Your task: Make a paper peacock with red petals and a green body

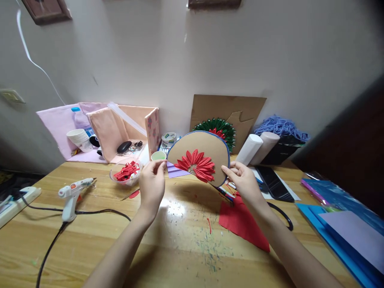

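Observation:
A round cardboard disc (187, 145) with a blue edge is held up above the table, tilted. Red folded fabric petals (204, 168) fan out on its face around a bare spot. My left hand (152, 186) pinches at the disc's left edge, thumb and forefinger together. On the opposite side my right hand (241, 180) grips the edge, its thumb on the front face and the other fingers partly behind. Beneath my right wrist lies a piece of red cloth (244, 224). A clear bowl of red fabric pieces (126, 172) stands to the left of my left hand.
A white glue gun (70, 196) stands at left, its black cord crossing the table near a power strip (21, 204). Behind are pink boards (108, 132), a cardboard sheet (246, 106) with a green-and-red rosette (229, 134), and white rolls (249, 149). Blue sheets (327, 236) lie right.

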`<control>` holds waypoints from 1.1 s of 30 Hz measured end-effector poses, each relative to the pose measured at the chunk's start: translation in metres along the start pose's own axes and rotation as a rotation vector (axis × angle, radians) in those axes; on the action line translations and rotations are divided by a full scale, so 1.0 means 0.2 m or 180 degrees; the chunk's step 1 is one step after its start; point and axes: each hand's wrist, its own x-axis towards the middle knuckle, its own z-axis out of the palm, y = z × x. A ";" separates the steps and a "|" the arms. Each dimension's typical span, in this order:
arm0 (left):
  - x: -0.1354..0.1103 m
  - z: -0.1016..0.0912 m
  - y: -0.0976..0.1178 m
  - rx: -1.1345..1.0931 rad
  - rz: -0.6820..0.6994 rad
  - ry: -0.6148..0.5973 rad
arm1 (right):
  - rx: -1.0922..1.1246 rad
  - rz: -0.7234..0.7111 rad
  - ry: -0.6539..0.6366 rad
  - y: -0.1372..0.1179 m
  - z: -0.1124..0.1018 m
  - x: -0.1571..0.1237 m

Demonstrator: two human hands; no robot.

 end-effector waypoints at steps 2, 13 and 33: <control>-0.01 -0.01 0.02 0.0432 0.0910 0.0079 | -0.0035 0.0037 -0.0086 0.01 0.01 -0.01; -0.01 0.03 -0.03 0.1361 0.2330 -0.0796 | -0.0113 0.0100 -0.0517 -0.01 0.07 -0.08; 0.13 -0.14 0.05 -0.1886 -0.0678 -0.1207 | -0.0288 0.0161 -0.0568 0.11 0.08 -0.02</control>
